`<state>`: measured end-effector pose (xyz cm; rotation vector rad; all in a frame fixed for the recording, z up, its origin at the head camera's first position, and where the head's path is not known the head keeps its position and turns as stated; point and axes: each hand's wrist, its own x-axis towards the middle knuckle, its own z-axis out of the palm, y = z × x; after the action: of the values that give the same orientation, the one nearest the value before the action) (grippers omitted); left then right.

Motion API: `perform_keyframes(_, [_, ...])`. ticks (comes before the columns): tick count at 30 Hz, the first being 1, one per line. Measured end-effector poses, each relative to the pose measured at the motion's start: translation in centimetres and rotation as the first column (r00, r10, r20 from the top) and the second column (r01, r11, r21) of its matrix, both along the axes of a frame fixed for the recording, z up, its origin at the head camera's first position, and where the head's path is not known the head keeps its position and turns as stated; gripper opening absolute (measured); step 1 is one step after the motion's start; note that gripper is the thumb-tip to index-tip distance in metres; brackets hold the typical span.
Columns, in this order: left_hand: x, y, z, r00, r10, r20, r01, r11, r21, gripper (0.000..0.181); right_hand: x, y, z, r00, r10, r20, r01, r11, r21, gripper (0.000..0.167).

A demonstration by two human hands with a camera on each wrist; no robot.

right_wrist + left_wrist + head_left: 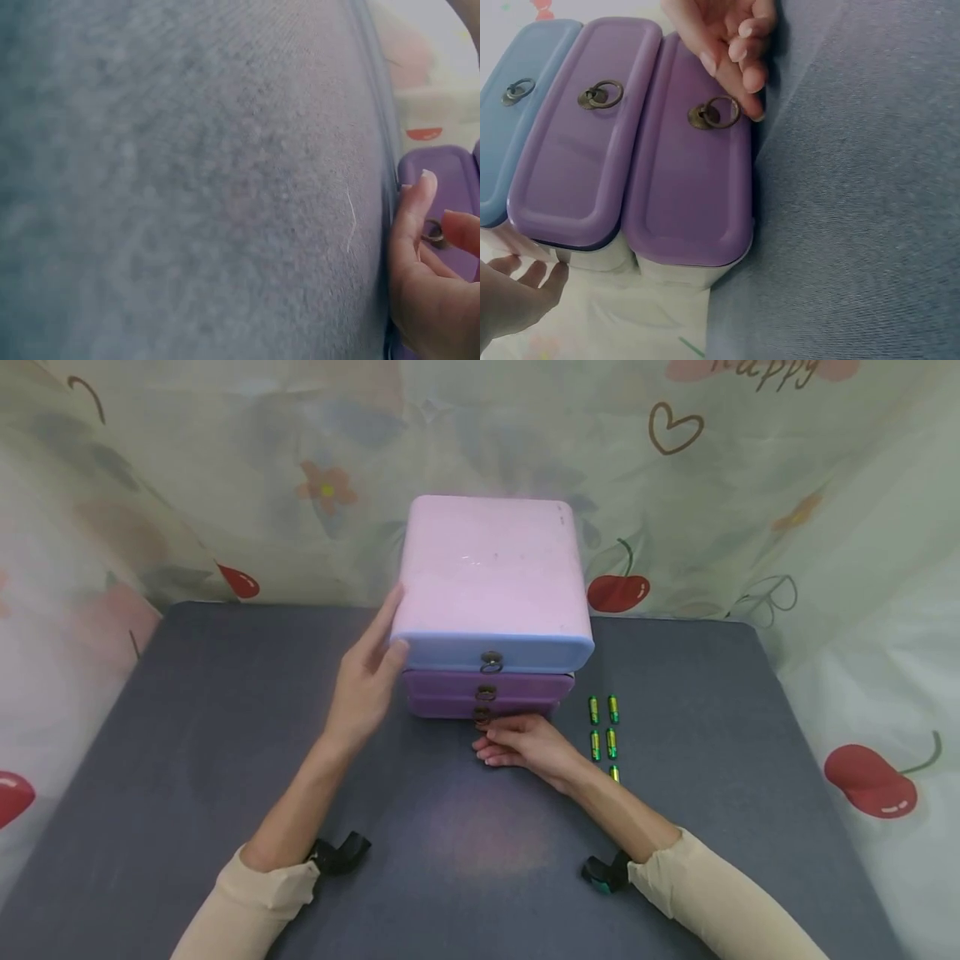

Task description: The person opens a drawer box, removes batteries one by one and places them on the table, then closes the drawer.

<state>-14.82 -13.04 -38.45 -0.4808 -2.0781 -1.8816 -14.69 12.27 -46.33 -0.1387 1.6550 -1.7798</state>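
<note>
A small drawer cabinet with a pink top (491, 568) stands at the back middle of the table, its blue upper drawer (450, 652) above two purple drawers. Each drawer front carries a bronze ring pull. Against the cabinet's left side rests my left hand (363, 689), fingers extended along it and thumb near the front corner. My right hand (536, 747) is at the lowest purple drawer (686, 180), its fingertips beside the ring pull (724, 112). In the left wrist view, a gap shows between that thumb and forefinger, with the ring near the forefinger's tip.
Several green and yellow batteries (612, 743) lie in two columns right of the cabinet, close to my right forearm. The grey table (187, 760) ends at a patterned curtain (322, 552) behind the cabinet.
</note>
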Motion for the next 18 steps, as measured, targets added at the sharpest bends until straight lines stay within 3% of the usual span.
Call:
perform_keyframes(6, [0.5, -0.3, -0.6, 1.000, 0.003, 0.021, -0.002, 1.000, -0.021, 0.059, 0.4, 1.4, 0.0, 0.998, 0.046, -0.039, -0.045, 0.998, 0.045, 0.039])
perform_keyframes(11, [0.8, -1.2, -1.4, 0.997, 0.012, 0.082, -0.002, 0.993, -0.115, 0.068, 1.1, 2.4, 0.3, 0.988, 0.074, -0.136, -0.053, 0.988, 0.148, 0.039])
perform_keyframes(18, [1.1, -2.1, -2.3, 0.997, 0.074, 0.009, -0.067, 0.941, -0.332, 0.075, 1.8, 3.6, 1.6, 0.957, 0.088, -0.277, -0.018, 0.969, 0.245, 0.041])
